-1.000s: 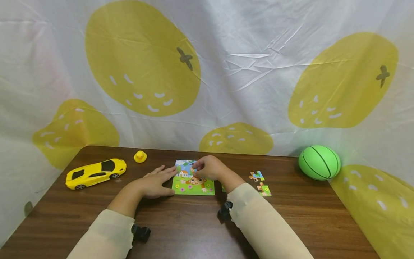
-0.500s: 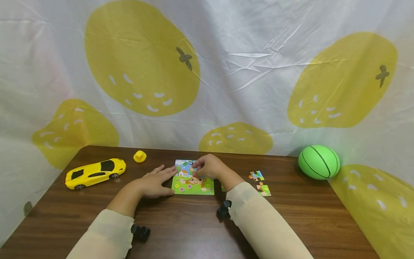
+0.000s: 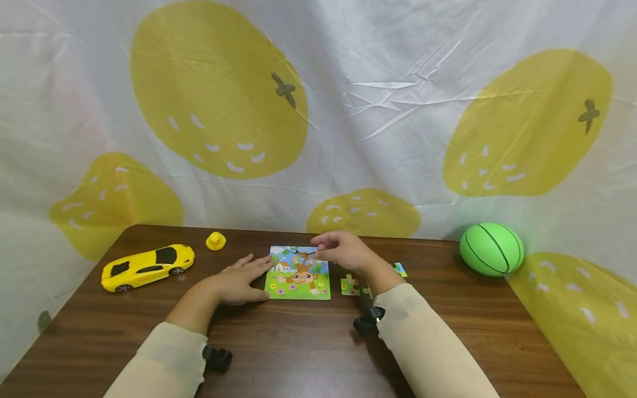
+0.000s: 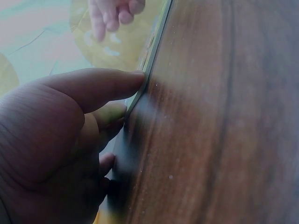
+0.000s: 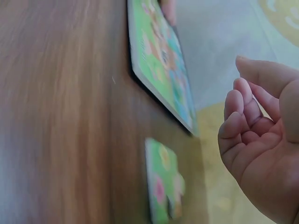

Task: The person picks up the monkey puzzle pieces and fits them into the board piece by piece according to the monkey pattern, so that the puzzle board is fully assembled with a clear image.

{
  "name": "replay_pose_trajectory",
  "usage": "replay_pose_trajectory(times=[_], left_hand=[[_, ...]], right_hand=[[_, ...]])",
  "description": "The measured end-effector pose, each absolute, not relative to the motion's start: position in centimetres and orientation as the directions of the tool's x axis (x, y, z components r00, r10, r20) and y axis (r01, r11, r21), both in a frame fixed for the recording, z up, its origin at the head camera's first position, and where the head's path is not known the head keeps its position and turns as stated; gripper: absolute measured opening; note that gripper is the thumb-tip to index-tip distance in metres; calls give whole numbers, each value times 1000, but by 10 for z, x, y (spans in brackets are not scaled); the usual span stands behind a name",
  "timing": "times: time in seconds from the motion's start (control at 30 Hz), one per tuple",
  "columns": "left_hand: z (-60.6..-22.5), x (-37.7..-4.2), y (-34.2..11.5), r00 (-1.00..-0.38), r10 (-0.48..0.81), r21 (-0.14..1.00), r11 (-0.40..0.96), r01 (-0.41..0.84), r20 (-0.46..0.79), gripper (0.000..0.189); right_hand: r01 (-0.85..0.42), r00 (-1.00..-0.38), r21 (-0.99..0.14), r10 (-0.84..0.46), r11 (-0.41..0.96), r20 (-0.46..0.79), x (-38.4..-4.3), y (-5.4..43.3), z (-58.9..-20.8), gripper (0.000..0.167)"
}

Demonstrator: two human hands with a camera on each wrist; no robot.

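A square picture puzzle [image 3: 291,288] showing a monkey hanging from a branch lies flat on the brown table. My left hand [image 3: 239,282] rests at its left side, thumb and fingertips touching the board's edge with the fingers fairly straight. In the left wrist view the left thumb [image 4: 117,84] meets the thin edge of the board. My right hand [image 3: 345,251] hovers over the puzzle's upper right side, fingers loosely bent and nothing between them in the right wrist view. Loose puzzle pieces lie right of the board, one green with flowers [image 5: 159,182]; my right wrist partly covers the others.
A yellow toy car [image 3: 148,266] and a small yellow rubber duck [image 3: 215,241] stand at the left. At the back right sits a green ball [image 3: 491,250]. A white curtain [image 3: 373,138] with yellow fruit prints hangs behind the table [image 3: 288,354].
My right hand has let go at the puzzle's middle and moved right and up, uncovering the monkey's upper body and a flowered loose piece. The left hand stays at the board's left edge.
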State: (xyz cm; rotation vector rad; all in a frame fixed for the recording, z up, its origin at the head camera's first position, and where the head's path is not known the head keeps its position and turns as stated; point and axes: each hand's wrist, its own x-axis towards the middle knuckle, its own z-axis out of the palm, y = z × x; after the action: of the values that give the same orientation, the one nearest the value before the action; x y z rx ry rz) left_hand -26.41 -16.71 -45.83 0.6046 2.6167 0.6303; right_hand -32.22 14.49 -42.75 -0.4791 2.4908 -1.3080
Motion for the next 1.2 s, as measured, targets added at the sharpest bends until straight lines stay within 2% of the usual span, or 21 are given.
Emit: replay_pose_trajectory(times=[0.2, 0.43, 0.63, 0.83, 1.2], left_hand=[[-458, -263, -167, -840, 479, 499, 810, 310, -255, 87], [-457, -262, -167, -834, 491, 504, 802, 320, -252, 88], [-458, -263, -167, -830, 493, 507, 801, 318, -260, 89], [-462, -266, -168, -837, 481, 503, 808, 307, -262, 89], [-460, -265, -167, -838, 477, 495, 813, 307, -264, 87]], right_hand=[[-203, -915, -828, -403, 523, -30, -313, 175, -419, 40], [-207, -933, -796, -359, 569, -13, -305, 219, -422, 45], [-149, -953, -807, -300, 571, -37, -301, 256, -420, 46], [-143, -965, -790, -263, 596, -24, -297, 287, -421, 48], [-138, -962, -771, -269, 621, -44, -302, 327, -436, 50]])
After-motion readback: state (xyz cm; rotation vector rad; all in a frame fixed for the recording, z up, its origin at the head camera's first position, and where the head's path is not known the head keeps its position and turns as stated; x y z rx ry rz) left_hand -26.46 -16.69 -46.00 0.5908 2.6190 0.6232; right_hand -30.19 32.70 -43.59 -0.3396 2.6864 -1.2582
